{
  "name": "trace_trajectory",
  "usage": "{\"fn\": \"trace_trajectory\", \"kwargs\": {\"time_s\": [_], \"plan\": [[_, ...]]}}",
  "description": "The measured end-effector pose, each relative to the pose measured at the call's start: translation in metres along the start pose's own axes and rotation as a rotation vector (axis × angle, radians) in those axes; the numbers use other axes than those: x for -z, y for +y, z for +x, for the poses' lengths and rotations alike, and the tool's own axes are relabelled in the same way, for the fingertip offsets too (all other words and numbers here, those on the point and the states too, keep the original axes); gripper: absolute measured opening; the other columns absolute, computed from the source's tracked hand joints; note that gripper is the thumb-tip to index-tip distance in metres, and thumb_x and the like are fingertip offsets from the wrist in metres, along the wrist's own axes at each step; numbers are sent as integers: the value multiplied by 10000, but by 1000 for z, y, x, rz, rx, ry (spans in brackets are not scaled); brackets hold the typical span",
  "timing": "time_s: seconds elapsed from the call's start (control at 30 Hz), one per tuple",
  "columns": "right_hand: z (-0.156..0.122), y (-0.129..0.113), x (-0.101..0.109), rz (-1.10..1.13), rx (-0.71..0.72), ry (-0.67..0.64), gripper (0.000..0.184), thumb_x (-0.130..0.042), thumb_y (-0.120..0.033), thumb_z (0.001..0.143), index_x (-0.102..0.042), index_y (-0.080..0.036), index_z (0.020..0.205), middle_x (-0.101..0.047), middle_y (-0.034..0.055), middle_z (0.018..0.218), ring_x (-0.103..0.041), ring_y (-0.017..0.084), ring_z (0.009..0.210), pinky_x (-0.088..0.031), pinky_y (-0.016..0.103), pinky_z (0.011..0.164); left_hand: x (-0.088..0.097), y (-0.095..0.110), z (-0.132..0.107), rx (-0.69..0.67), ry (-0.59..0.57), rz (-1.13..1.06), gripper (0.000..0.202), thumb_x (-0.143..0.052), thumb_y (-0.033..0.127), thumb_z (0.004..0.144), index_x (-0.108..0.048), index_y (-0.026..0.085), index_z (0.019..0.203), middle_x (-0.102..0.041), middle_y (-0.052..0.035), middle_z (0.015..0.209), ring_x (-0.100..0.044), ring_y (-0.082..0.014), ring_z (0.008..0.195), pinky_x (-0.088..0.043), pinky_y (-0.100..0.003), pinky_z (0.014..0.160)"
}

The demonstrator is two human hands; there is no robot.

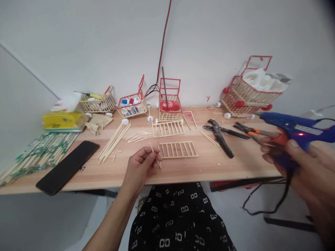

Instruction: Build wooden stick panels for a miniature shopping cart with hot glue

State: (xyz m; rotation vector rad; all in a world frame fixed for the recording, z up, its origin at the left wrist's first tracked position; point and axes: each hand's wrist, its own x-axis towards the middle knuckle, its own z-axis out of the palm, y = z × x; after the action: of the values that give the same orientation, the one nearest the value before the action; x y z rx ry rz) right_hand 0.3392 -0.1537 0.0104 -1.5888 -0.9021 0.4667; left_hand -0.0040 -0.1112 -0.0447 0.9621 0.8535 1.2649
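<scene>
My left hand [143,161] pinches a short wooden stick [156,156] just left of a ladder-like stick frame [178,149] lying on the wooden table [183,169]. A second stick frame [168,128] lies behind it. My right hand [300,164] is closed round a blue hot glue gun [293,130] at the right, its nozzle pointing left and a red light glowing on its side.
Black pliers [221,137] and orange-handled cutters [248,131] lie right of centre. Small red-and-wood carts [169,101] [247,90] stand by the wall. Long sticks [115,140], a black phone [68,166] and packed chopsticks [39,153] lie at the left.
</scene>
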Motion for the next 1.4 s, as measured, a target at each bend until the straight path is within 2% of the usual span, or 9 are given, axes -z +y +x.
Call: {"fn": "trace_trajectory", "kwargs": {"time_s": [0.07, 0.13, 0.3, 0.4, 0.57, 0.73, 0.87, 1.13, 1.4], "plan": [[-11, -9, -9, 170, -81, -96, 482, -767, -561, 574, -652, -224, 899, -627, 72, 904, -587, 155, 657, -516, 240, 495, -5, 4, 1, 36, -17, -72, 152, -696, 271, 785, -652, 143, 856, -639, -16, 727, -490, -62, 558, -403, -174, 545], [-22, -15, -18, 259, -108, -189, 462, -786, -536, 578, -655, -220, 889, -619, 56, 874, -565, 146, 645, -481, 220, 464, -10, 8, 3, 68, -18, -198, 164, -714, 266, 768, -650, 132, 838, -640, -25, 774, -497, -54, 567, -419, -161, 533], [-46, -17, -36, 272, -91, -496, 306, -659, -494, 769, -632, -235, 930, -594, 26, 796, -471, 119, 563, -408, 238, 476, -15, 16, 9, 136, 25, -482, 102, -706, 183, 773, -649, 114, 823, -615, -26, 854, -526, -28, 617, -468, -112, 564], [-56, -12, -43, 228, -96, -645, 283, -557, -493, 856, -609, -239, 971, -569, 12, 720, -432, 121, 545, -351, 248, 484, -18, 19, 8, 141, 26, -510, 59, -673, 157, 799, -645, 113, 825, -601, -22, 828, -540, -31, 623, -499, -117, 595], [-71, -10, -54, 213, -116, -766, 318, -517, -512, 880, -583, -220, 986, -550, 3, 657, -423, 125, 525, -335, 254, 491, -24, 19, 6, 141, 66, -484, 66, -677, 159, 798, -644, 108, 825, -597, -15, 819, -545, -29, 628, -507, -111, 592], [-82, -11, -65, 161, -133, -806, 394, -517, -562, 864, -574, -177, 926, -548, 9, 617, -428, 110, 491, -287, 227, 438, -28, 13, 10, 133, 89, -455, 143, -737, 205, 749, -625, 119, 775, -592, 2, 803, -548, -41, 658, -486, -126, 567], [-87, -14, -70, 145, -112, -792, 410, -513, -573, 860, -577, -170, 833, -556, 19, 627, -445, 99, 493, -304, 215, 435, -28, 13, 11, 147, 78, -516, 167, -748, 188, 737, -595, 127, 760, -569, 18, 765, -531, -41, 635, -471, -139, 554], [-92, -15, -79, 222, -88, -782, 377, -506, -550, 872, -568, -181, 831, -546, 9, 652, -428, 86, 490, -318, 214, 448, -28, 17, 10, 278, 164, -608, 91, -607, 72, 830, -577, 111, 753, -577, -10, 728, -572, -57, 651, -502, -130, 567], [-95, -16, -84, 205, -80, -789, 403, -498, -560, 872, -546, -167, 802, -552, 12, 671, -398, 64, 459, -277, 210, 422, -29, 17, 8, 286, 185, -645, 160, -493, 57, 892, -589, 90, 769, -586, -30, 732, -583, -62, 631, -504, -133, 540]]}}
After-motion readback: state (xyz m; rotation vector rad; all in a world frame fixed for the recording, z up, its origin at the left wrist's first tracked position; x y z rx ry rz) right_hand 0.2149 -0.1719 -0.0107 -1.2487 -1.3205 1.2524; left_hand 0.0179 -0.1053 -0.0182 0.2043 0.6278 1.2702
